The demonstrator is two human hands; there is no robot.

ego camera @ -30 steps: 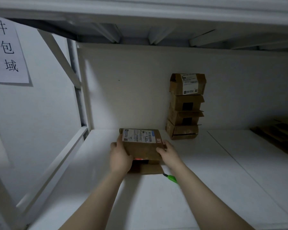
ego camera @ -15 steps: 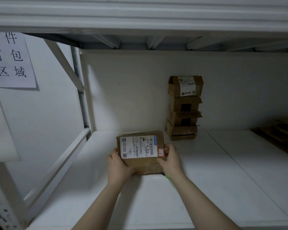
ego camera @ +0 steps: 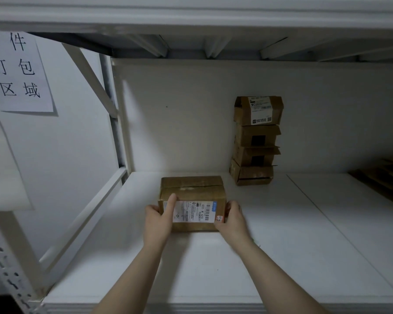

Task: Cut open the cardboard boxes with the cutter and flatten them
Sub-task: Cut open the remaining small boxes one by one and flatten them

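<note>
On the white shelf [ego camera: 304, 245], in the head view, the cardboard box [ego camera: 192, 191] lies taped seam up between 2 hands. The left hand [ego camera: 157, 219] grips its left end, thumb over the label, and the right hand [ego camera: 233, 219] grips the right end. No cutter can be made out. A blade drawn along that seam toward either hand could nick fingers. The leaning stack of 4 boxes [ego camera: 255, 141] behind could topple if bumped. Open room lies right; the slanted brace [ego camera: 84, 214] crowds the left.
</note>
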